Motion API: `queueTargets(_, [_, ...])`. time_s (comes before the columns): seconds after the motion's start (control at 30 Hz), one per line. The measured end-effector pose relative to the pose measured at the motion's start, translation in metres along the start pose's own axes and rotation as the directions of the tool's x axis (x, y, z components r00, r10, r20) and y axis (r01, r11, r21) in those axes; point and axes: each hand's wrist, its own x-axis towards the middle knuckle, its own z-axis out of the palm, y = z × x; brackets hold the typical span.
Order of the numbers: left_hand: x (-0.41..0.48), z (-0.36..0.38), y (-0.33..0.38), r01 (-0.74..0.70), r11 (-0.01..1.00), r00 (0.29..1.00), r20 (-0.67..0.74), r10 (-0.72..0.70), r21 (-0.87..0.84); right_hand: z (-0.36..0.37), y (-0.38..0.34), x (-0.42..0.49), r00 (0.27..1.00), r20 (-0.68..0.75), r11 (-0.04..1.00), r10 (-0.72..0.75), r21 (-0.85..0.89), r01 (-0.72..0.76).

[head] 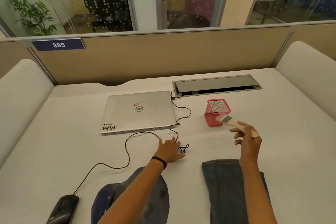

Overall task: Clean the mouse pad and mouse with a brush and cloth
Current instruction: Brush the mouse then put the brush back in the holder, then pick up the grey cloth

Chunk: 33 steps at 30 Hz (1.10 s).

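Note:
My right hand holds a wooden-handled brush in the air, its pale bristles over the rim of a pink mesh pen holder. My left hand rests flat on the desk with straight fingers, touching the black mouse cable near its coiled part. The black mouse lies at the front left. A dark blue rounded mouse pad sits at the front centre, partly under my left forearm. A grey-blue cloth lies folded at the front right, under my right forearm.
A shut silver laptop lies behind my left hand, with a cable plugged into its right side. A grey cable hatch is set into the desk at the back right. Beige partitions wall the desk on three sides.

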Motion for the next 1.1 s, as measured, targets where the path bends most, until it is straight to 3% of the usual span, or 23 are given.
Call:
queueTargets(0.1, [0.001, -0.004, -0.003, -0.013, 1.000, 0.999, 0.041, 0.012, 0.004, 0.017, -0.005, 0.025, 0.999, -0.012, 0.998, -0.031, -0.053, 0.030])
queueTargets(0.27, [0.002, -0.008, -0.005, -0.015, 0.999, 0.998, 0.053, 0.018, -0.046, 0.042, 0.000, 0.062, 0.997, 0.038, 0.927, -0.070, -0.367, 0.079])
queueTargets(0.37, [-0.002, -0.009, -0.007, -0.015, 0.994, 0.998, 0.059, 0.022, -0.110, 0.050, 0.003, 0.071, 0.990, 0.100, 0.877, -0.097, -0.461, 0.133])
queueTargets(0.73, [-0.008, -0.009, -0.007, -0.005, 0.987, 0.999, 0.045, 0.013, -0.162, 0.023, -0.006, 0.044, 0.979, 0.165, 0.851, -0.123, -0.489, 0.190])
queueTargets(1.1, [-0.011, 0.001, -0.008, -0.022, 0.986, 1.000, -0.025, 0.018, -0.167, -0.042, 0.030, -0.023, 0.983, 0.158, 0.827, -0.099, -0.536, 0.170])
